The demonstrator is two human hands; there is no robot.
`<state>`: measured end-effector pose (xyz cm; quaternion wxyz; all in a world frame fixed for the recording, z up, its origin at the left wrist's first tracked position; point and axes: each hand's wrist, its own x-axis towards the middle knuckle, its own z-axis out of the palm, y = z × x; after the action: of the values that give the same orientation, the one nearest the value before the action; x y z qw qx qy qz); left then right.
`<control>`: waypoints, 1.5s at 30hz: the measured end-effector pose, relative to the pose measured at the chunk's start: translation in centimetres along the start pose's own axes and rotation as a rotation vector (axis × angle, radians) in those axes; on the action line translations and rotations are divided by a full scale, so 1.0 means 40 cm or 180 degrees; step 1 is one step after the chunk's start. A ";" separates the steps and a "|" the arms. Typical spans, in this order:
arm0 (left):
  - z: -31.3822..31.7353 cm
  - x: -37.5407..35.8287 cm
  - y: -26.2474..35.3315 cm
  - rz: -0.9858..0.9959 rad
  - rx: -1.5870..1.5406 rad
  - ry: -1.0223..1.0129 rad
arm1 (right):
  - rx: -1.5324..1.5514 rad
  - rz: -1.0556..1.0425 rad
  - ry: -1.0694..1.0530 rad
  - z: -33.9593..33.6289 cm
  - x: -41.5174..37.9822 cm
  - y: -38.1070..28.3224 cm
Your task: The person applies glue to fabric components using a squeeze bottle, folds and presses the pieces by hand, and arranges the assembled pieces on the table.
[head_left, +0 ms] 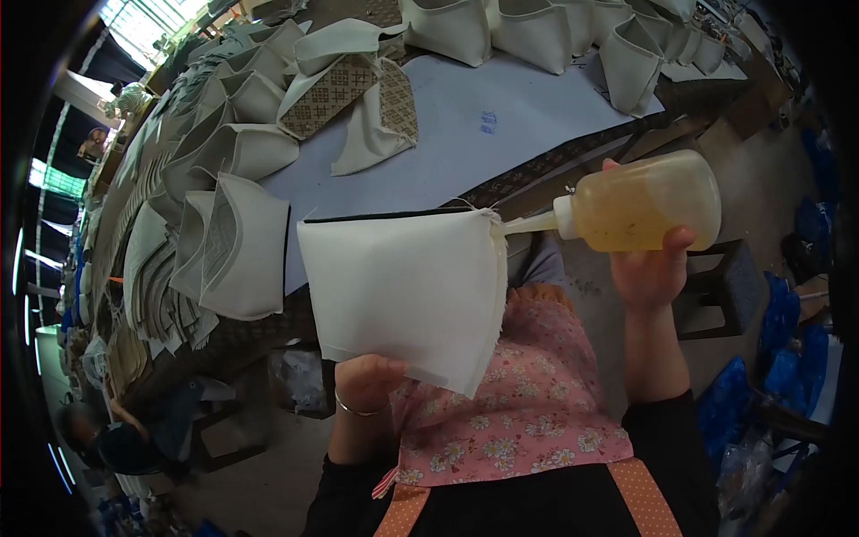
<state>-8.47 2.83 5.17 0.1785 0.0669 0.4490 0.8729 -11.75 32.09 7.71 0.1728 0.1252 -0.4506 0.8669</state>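
Note:
My left hand (367,383), with a bracelet at the wrist, is closed on the lower edge of a white leather-like pouch piece (398,291). The piece hangs in front of my body, dark along its top edge, with loose threads at the upper right corner. In my right hand (651,268) is a clear squeeze bottle (649,204), tilted on its side and partly filled with yellowish liquid. Its narrow nozzle (530,224) points left and meets the frayed right edge of the piece near that corner. Whether liquid is coming out cannot be seen.
Similar white pieces (246,246) stand along the table's left side, beside layered stacks (161,277). More shaped pieces (532,36) line the far edge. Patterned-backed pieces (331,94) lie on the pale sheet (474,152). A stool (720,286) stands right; another person (125,438) is at lower left.

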 end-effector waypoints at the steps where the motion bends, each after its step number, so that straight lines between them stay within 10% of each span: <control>1: 0.000 0.000 -0.001 0.0013 -0.0053 0.0024 | 0.0001 -0.0003 0.0006 0.001 0.001 0.001; 8: 0.178 0.054 0.059 0.0218 -0.0236 -0.0139 | 0.0034 0.0245 -0.0272 -0.007 -0.007 -0.010; 25: 0.003 0.000 0.001 0.0242 -0.0463 -0.0143 | 0.0665 0.0740 0.0521 0.019 -0.022 -0.010; 45: 0.100 0.014 0.038 -0.0028 -0.0012 0.0323 | -0.0507 0.1158 -0.0550 0.075 -0.144 -0.035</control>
<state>-8.28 5.28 8.73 0.1595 0.0202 0.4561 0.8753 -5.76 29.30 8.26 -0.0164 0.1016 -0.5459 0.8315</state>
